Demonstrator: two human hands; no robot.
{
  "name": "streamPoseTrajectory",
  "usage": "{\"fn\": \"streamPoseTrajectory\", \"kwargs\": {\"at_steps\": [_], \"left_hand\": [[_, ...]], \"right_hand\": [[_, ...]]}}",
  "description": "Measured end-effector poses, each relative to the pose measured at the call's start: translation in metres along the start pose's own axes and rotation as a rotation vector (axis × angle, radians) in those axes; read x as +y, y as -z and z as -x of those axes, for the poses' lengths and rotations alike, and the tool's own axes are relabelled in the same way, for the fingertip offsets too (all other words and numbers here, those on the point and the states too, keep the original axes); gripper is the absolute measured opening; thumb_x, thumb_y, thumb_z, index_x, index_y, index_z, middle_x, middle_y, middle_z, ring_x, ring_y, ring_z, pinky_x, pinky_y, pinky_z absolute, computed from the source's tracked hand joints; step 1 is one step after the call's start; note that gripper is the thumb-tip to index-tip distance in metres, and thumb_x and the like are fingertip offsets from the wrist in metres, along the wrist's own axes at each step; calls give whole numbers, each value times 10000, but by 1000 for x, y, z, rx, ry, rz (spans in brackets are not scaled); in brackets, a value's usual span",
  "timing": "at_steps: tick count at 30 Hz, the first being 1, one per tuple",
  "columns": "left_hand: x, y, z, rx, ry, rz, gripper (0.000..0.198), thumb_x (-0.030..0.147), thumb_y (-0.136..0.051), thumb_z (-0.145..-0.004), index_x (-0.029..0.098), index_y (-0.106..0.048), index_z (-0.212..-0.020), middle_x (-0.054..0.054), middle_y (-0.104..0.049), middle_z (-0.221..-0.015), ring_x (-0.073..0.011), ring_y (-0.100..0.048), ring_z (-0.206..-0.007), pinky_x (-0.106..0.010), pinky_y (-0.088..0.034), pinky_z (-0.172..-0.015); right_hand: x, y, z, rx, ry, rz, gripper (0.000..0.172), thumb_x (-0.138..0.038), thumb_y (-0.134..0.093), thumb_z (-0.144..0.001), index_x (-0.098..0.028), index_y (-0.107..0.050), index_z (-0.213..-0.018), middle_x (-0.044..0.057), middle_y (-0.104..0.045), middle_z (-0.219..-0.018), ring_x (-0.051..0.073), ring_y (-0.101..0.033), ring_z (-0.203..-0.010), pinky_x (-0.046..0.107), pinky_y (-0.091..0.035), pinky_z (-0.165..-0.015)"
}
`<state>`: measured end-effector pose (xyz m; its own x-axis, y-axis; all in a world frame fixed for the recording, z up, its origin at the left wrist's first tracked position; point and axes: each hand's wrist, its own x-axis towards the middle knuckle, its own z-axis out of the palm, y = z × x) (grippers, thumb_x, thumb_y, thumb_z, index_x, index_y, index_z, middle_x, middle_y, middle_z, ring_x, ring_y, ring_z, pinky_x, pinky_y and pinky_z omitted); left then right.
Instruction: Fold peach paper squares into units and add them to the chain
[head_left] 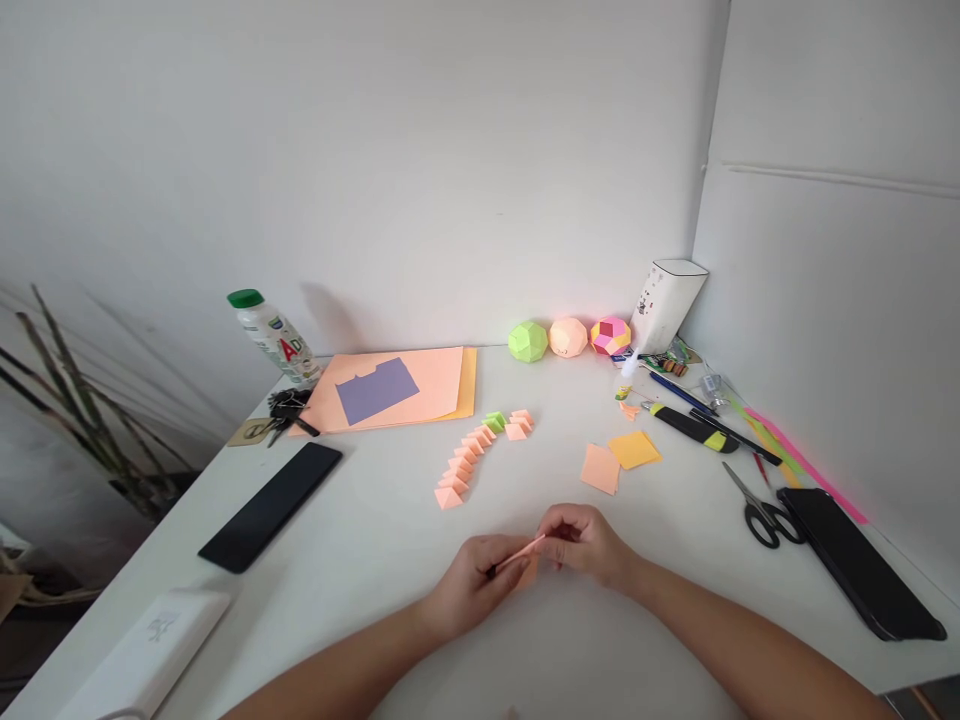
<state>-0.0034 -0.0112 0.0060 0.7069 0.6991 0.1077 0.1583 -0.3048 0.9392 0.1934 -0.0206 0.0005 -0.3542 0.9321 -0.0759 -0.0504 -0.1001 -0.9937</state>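
Note:
Between my two hands, near the table's front, is a piece of peach paper [529, 572], seemingly folded. My left hand [472, 583] pinches it from the left, and my right hand [585, 543] grips its other end with thumb and fingers. The fingers cover much of it. Just beyond lies a curved row of small folded peach paper pieces [459, 470], with green folded pieces [495, 422] at its far end. A few more peach folded pieces [518, 425] sit beside them. To the right are peach paper squares [601, 469] and yellow paper squares [634, 449].
Paper balls [528, 342] line the wall beside a white box [666, 305]. A utility knife [694, 428], scissors [763, 515] and a black case [861, 562] lie right. Peach sheets [442, 375], a bottle [274, 338], a phone [271, 507] and a white device [150, 650] are left.

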Motion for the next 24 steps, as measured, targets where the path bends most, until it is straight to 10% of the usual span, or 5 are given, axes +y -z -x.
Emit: {"fn": "streamPoseTrajectory", "kwargs": {"at_steps": [24], "left_hand": [[0,1,0,-1,66,42,325,303,-378,-917,127,-650,-894,42,-282,-594,-99,-250,-563,-220,-229,-512]], "right_hand": [[-9,2,3,-11,-45,38,229,-365,-606,-807,-155,-633,-721,-15,-549,-655,91,-494,-515,226,-387,-503]]}}
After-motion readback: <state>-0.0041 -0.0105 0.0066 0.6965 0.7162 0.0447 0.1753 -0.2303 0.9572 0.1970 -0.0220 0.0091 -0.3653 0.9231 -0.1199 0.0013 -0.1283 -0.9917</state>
